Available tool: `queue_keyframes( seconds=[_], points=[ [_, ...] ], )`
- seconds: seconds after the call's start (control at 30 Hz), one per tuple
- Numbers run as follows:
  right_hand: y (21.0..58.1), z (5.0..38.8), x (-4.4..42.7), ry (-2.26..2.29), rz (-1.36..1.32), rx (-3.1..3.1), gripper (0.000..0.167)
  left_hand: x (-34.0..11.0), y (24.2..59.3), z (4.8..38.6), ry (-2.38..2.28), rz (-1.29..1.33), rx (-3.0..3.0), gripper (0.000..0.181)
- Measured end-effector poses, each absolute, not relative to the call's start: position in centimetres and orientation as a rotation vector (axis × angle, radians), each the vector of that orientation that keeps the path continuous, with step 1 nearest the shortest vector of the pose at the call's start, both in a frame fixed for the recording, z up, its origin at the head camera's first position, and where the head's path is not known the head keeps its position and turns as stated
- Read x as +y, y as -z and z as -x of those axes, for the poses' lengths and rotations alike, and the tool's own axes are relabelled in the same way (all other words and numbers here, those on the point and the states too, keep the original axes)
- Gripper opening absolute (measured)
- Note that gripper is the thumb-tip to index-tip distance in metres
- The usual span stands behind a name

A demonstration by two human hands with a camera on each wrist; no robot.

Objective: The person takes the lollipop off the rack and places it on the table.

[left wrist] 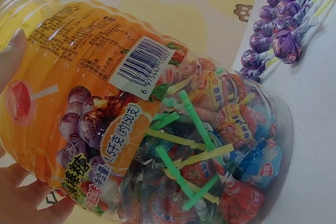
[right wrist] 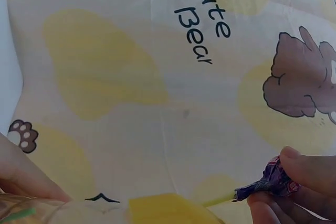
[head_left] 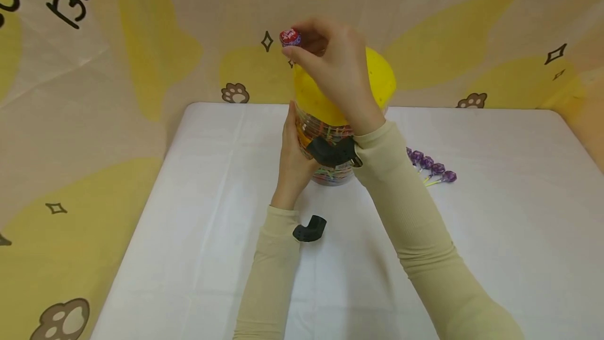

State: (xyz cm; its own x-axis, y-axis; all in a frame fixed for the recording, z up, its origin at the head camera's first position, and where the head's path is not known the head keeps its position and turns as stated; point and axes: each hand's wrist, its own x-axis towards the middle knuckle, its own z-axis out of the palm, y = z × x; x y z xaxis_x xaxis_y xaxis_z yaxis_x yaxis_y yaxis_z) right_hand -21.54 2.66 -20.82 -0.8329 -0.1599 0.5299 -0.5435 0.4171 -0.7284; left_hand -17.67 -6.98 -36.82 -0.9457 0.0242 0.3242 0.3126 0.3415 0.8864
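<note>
A clear plastic jar (left wrist: 199, 145) full of wrapped lollipops stands on the table, with an orange label and a yellow top (head_left: 381, 80). Against the jar's side, my left hand (head_left: 293, 164) holds it with the fingers around it. Above the yellow top, my right hand (head_left: 342, 67) pinches a lollipop (head_left: 290, 37) by its red and purple wrapped head between thumb and fingers. In the right wrist view the lollipop's pale stick (right wrist: 220, 199) points toward the yellow top; whether its end touches there I cannot tell.
Several purple-wrapped lollipops (head_left: 427, 162) lie in a row on the white table (head_left: 198, 214), right of the jar, their sticks toward the near left. A patterned yellow and cream cloth (head_left: 198, 30) hangs behind and beside the table. Black mounts (head_left: 310, 229) sit at both wrists.
</note>
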Motion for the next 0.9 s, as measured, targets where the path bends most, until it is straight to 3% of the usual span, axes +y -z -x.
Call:
queue_keyframes(
  seconds=[0.33,0.53,0.9],
  points=[
    [20.5,20.6,4.5,-1.720,-0.608,-2.014,0.027,-6.9,36.9,17.6,1.624,0.328,-2.339,0.102],
    [21.1,18.5,9.1,-2.044,-0.665,-1.740,0.020,-6.9,37.0,17.7,1.681,0.328,-2.302,0.108],
    [24.4,15.3,16.2,-2.153,-0.448,-1.692,0.024,-6.8,37.2,17.7,1.685,0.333,-2.292,0.110]
  ],
)
